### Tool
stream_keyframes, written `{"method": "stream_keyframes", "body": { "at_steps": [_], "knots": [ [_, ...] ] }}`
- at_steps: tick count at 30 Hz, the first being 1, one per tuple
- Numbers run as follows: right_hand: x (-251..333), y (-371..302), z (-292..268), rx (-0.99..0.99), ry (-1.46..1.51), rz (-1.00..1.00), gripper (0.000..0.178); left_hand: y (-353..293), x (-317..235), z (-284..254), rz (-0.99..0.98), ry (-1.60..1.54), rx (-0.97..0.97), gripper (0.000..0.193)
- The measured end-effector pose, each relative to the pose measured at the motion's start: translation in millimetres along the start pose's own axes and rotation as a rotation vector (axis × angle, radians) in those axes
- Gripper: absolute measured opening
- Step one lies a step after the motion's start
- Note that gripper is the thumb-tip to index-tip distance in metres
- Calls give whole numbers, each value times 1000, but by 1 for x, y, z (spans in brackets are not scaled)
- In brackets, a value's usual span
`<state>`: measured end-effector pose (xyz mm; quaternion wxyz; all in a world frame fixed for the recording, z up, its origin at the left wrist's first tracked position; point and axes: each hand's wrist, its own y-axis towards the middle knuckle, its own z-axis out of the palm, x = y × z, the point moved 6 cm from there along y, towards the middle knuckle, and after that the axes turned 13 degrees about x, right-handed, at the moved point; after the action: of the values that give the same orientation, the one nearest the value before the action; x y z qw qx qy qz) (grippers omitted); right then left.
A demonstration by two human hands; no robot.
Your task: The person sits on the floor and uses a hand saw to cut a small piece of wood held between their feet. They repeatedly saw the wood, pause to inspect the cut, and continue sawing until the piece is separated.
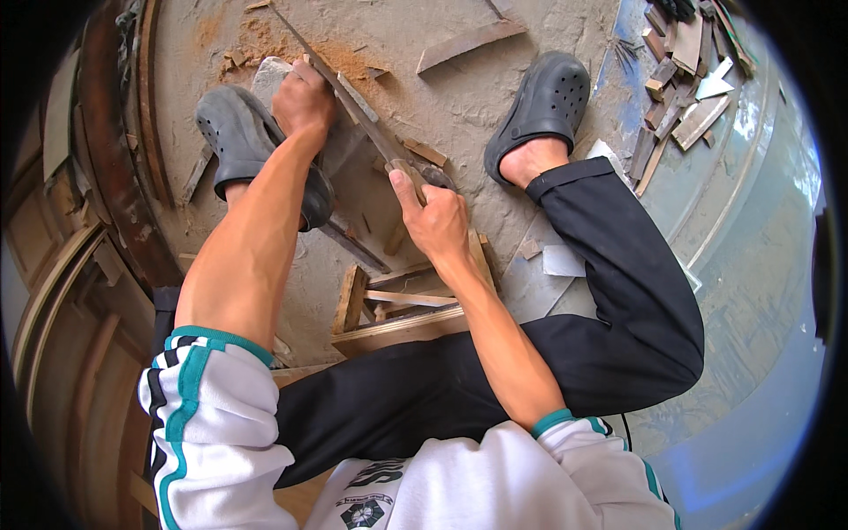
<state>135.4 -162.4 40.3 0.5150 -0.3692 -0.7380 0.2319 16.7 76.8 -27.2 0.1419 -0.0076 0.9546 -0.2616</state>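
My right hand [431, 216] is wrapped around the handle of a hand saw [353, 102], thumb stretched along the grip. Its long thin blade slants away to the far left, passing close beside my left hand [303, 95]. That left hand is closed and pressed low near the floor; what its fingers grip is hidden beneath them. A pale block [268, 78] shows at its left side. Just right of the blade lies a short light wood strip [359, 97]. My left foot, in a dark grey clog [231, 124], rests beside the left hand.
Orange sawdust [349, 62] and wood scraps lie around the blade. A loose board [471, 46] is farther right. Between my legs stands a small wooden stool frame [397, 329]. Offcuts [685, 79] are heaped at far right; wooden panels [88, 353] lean at left.
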Motion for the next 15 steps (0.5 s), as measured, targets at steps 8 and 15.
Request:
{"method": "stream_keyframes", "body": {
  "at_steps": [8,15],
  "knots": [
    [-10,-9,-7,-12,-18,-1,77,-1,1,1,-7,-44,3,64],
    [-28,-18,-11,22,2,43,76,-1,-4,3,66,-8,-13,63]
  ]
}}
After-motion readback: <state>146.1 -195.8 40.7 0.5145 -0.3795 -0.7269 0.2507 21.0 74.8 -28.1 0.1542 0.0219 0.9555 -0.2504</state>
